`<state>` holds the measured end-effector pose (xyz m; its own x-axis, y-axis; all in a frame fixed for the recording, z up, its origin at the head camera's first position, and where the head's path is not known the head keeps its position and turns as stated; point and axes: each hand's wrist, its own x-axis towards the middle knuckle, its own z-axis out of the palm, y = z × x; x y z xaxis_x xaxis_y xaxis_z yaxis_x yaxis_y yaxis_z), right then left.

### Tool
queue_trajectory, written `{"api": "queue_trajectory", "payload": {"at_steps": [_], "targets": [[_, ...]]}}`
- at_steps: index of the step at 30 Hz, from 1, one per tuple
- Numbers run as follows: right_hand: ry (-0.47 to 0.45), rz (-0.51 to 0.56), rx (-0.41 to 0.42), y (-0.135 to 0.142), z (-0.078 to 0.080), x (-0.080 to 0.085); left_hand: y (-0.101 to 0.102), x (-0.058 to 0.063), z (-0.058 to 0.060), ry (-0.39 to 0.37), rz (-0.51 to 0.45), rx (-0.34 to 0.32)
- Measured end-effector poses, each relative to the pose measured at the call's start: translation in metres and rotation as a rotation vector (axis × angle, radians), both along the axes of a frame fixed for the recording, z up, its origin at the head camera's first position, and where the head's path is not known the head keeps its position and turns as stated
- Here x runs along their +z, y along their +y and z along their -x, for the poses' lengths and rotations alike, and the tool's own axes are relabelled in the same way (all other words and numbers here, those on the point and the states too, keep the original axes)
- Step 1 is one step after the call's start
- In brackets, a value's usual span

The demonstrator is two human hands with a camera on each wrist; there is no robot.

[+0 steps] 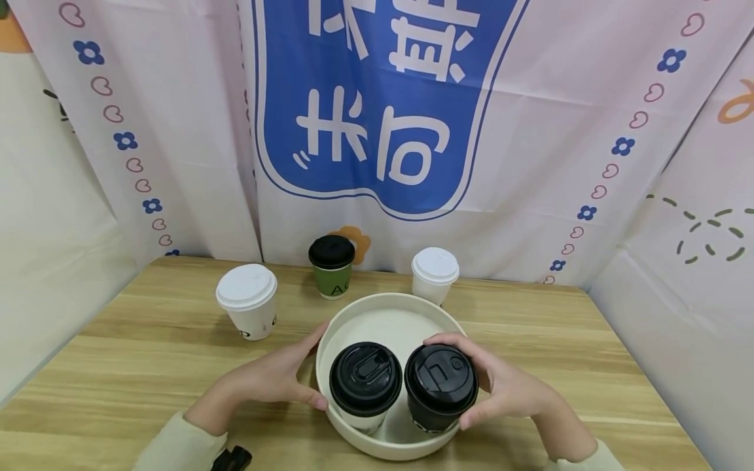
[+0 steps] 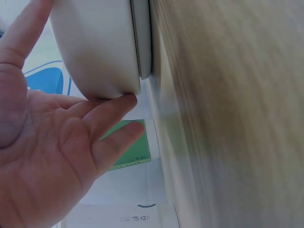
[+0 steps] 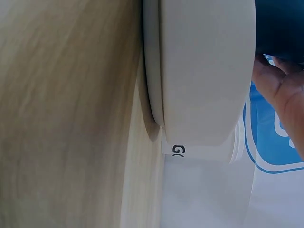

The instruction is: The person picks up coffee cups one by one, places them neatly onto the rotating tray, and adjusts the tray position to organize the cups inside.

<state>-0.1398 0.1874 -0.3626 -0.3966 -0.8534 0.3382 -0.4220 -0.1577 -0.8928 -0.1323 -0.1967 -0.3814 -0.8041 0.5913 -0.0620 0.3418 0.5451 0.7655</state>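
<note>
A round cream tray [image 1: 385, 450] with a raised wall stands on the table; in the right wrist view a thinner disc shows beneath its wall [image 3: 204, 71]. My left hand [image 1: 273, 378] lies against the tray's left side, fingers spread and fingertips touching the outer wall. Inside the tray, at front left, is a white cup with a black lid [image 1: 366, 379]. Just right of it is a black cup with a black lid [image 1: 442, 379], which my right hand [image 1: 501, 386] grips from the right. Whether that cup's base touches the tray floor cannot be seen.
Behind the tray stand a green cup with a black lid [image 1: 332, 267] and a white-lidded cup [image 1: 434, 275]. Another white-lidded cup [image 1: 249, 301] is at the left on the wooden table [image 1: 118, 392]. A printed curtain [image 1: 194, 131] hangs along the back edge.
</note>
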Motion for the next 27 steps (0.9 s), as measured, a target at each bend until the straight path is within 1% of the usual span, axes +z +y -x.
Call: {"api": "queue_trajectory", "payload": {"at_steps": [8, 16, 27], "targets": [[-0.024, -0.030, 0.011, -0.0003, -0.0007, -0.0030, -0.0004, -0.0011, 0.0012, -0.002, -0.001, -0.009], [-0.033, -0.030, 0.015, -0.0008, -0.0013, -0.0051, 0.0002, -0.0015, 0.0017, -0.020, -0.007, -0.004], [-0.051, -0.041, -0.002, 0.0006, -0.0010, -0.0069, 0.0002, -0.0010, -0.0002, 0.009, 0.004, -0.001]]}}
